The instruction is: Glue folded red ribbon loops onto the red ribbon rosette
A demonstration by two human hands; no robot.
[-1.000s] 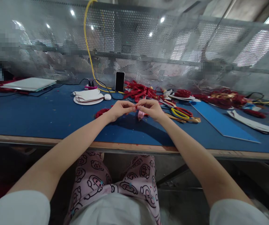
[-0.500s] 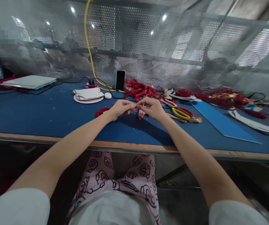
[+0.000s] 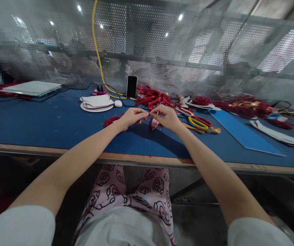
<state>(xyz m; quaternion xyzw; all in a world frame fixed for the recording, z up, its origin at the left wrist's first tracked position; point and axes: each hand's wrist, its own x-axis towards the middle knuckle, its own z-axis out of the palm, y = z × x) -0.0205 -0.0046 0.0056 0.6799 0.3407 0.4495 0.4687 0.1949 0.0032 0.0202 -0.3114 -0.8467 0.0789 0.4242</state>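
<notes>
My left hand (image 3: 134,117) and my right hand (image 3: 165,115) meet fingertip to fingertip above the blue table (image 3: 67,126). Both are pinched around something small and dark red between them, too small to make out. Under my right fingers lies a pink tool (image 3: 155,123) with a metal tip. A fuzzy dark red piece (image 3: 111,121) rests beside my left wrist, partly covered by it. Right of my right hand are scissors with yellow and red handles (image 3: 198,122), lying on tan ribbon (image 3: 215,130).
Red ribbons (image 3: 152,97) are heaped behind my hands, beside an upright phone (image 3: 131,87). White pieces (image 3: 97,103) are stacked at the left, near a white case (image 3: 118,103). At the right lie a blue board (image 3: 241,131) and white strips (image 3: 277,134). Perforated mesh (image 3: 162,51) stands behind.
Both hands stay nearly in place, their fingertips slightly shifted. More of the pink tool shows beneath my right fingers.
</notes>
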